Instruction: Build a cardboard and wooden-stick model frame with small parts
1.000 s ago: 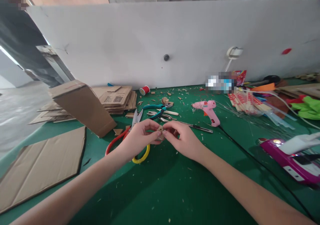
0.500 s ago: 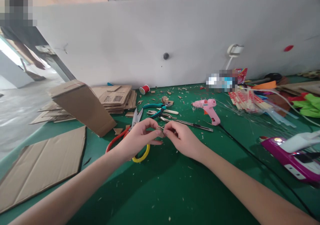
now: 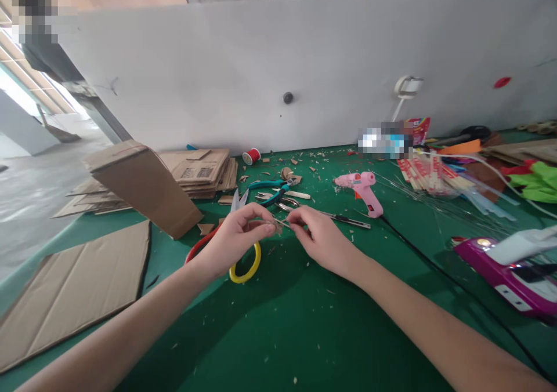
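Note:
My left hand [image 3: 246, 232] is closed in a pinch on a small tan piece [image 3: 278, 228], whose kind is too small to tell. From the right, my right hand [image 3: 322, 240] pinches the end of a thin pale stick [image 3: 282, 222] that reaches across to that piece. Both hands hover over the green table. Under my left hand and wrist lie scissors with a red and a yellow handle [image 3: 246, 277], partly hidden. Just beyond my fingers are teal-handled pliers [image 3: 278, 195], metal pliers [image 3: 287, 204] and a slim craft knife [image 3: 348, 220].
Left, a folded cardboard piece [image 3: 143, 189] leans near stacked cardboard [image 3: 204, 169] and a flat sheet [image 3: 78, 287]. A red thread spool [image 3: 251, 156] lies by the wall. Right are a pink glue gun [image 3: 361, 186], its black cord and a purple power strip [image 3: 500, 276]. A person [image 3: 41, 50] stands far left.
My hands have drawn slightly apart, with more of the thin stick showing between them. The person at the far left has shifted, and their arm no longer shows.

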A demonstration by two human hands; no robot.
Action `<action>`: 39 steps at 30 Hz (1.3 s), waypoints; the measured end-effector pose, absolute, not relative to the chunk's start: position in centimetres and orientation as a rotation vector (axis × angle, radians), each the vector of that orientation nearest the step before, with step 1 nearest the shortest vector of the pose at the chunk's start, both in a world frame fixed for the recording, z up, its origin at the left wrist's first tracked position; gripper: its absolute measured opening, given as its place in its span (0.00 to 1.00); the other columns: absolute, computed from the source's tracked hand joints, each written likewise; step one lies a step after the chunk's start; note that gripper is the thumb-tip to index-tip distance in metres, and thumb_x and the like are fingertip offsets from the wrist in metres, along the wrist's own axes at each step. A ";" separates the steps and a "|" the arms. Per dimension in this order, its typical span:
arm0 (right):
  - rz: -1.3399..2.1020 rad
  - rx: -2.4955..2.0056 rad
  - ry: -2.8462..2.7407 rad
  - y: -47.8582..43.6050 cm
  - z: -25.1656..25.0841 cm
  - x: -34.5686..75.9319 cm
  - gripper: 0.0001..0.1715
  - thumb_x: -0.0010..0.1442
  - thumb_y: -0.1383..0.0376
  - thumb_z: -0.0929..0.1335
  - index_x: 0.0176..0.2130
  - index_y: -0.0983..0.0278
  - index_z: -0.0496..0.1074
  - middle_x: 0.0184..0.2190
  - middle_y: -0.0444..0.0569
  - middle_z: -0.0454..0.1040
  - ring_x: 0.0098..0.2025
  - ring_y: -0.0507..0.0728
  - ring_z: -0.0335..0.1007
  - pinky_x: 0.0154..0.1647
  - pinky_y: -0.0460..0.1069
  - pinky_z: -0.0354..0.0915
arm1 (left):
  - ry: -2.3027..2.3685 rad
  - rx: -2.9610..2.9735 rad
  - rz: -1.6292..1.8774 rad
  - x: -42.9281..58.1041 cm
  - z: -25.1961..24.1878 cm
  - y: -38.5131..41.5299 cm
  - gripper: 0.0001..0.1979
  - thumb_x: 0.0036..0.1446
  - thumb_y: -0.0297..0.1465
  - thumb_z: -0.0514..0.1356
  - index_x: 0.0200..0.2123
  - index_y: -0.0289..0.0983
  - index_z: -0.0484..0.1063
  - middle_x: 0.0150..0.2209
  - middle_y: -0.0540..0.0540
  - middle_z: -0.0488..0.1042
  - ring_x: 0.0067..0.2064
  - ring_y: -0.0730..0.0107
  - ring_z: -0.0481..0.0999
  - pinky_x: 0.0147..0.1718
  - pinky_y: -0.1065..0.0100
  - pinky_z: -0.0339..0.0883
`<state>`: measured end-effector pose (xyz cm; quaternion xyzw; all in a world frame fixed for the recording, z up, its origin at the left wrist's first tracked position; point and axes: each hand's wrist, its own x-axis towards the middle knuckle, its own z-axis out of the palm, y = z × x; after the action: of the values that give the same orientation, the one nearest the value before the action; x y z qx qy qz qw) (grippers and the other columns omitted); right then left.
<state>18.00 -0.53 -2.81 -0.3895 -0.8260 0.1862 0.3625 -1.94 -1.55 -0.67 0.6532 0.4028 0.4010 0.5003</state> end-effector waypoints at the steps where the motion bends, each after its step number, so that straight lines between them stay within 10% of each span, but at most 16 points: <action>1: 0.473 -0.971 -2.110 -0.5 -2.9 18.0 0.12 0.61 0.72 0.58 0.42 0.62 0.65 0.40 0.49 0.70 0.41 0.54 0.68 0.40 0.52 0.65 | 1.005 1.675 0.995 -2.0 -0.6 -1.5 0.06 0.57 0.34 0.60 0.35 0.38 0.68 0.38 0.48 0.71 0.41 0.70 0.73 0.44 0.64 0.69; 5: 0.470 -0.913 -2.021 -0.3 -3.1 18.1 0.28 0.56 0.77 0.57 0.54 0.60 0.59 0.52 0.54 0.64 0.50 0.56 0.65 0.47 0.55 0.67 | 1.036 2.048 1.142 -2.1 -0.6 -1.7 0.03 0.57 0.31 0.59 0.34 0.38 0.70 0.41 0.45 0.70 0.46 0.66 0.71 0.44 0.65 0.67; 12: 0.449 -0.923 -2.080 -0.7 -2.7 18.1 0.25 0.57 0.74 0.61 0.54 0.59 0.60 0.53 0.53 0.65 0.56 0.59 0.61 0.55 0.59 0.62 | 1.055 2.336 1.185 -2.3 -0.6 -1.9 0.03 0.57 0.25 0.56 0.33 0.38 0.69 0.43 0.43 0.70 0.45 0.67 0.72 0.43 0.66 0.67; 39: 1.030 -0.911 -1.641 -1.1 -2.8 16.3 0.15 0.52 0.63 0.70 0.32 0.60 0.58 0.28 0.42 0.69 0.30 0.52 0.69 0.32 0.51 0.69 | 1.116 1.575 0.948 -0.9 0.0 -2.1 0.10 0.50 0.33 0.63 0.34 0.35 0.68 0.33 0.48 0.73 0.32 0.71 0.74 0.31 0.68 0.71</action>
<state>16.35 -1.11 -2.85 -0.3733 -0.6725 0.4223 0.4797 -0.90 -2.14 0.02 0.6442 0.4564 0.3877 0.4758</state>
